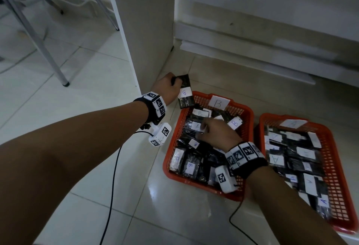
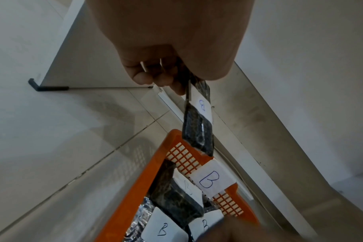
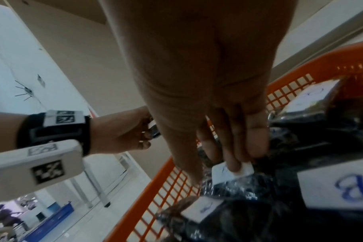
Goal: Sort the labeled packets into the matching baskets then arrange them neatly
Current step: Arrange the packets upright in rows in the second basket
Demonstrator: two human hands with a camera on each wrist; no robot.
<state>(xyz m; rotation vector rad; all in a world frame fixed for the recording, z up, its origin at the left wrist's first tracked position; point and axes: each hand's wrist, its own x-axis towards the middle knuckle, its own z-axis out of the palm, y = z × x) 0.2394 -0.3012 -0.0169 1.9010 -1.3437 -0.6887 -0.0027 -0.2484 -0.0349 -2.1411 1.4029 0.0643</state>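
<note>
My left hand [image 1: 169,87] pinches the top end of a black packet [image 1: 185,93] with a white "B" label. The packet hangs over the far left corner of the orange B basket [image 1: 177,128]. The left wrist view shows the hand [image 2: 162,77], this packet [image 2: 199,124] and the basket's "B" tag [image 2: 211,179]. My right hand [image 1: 215,134] is inside the B basket. Its straight fingertips [image 3: 238,155] touch the white label of a packet [image 3: 222,173] lying there, with the thumb spread apart. Several B packets fill the basket.
A second orange basket [image 1: 334,167] with several "A" packets stands on the tiled floor to the right. A white cabinet panel [image 1: 136,31] rises just behind my left hand, and a low white ledge [image 1: 252,54] runs behind both baskets. Metal chair legs [image 1: 48,50] stand far left.
</note>
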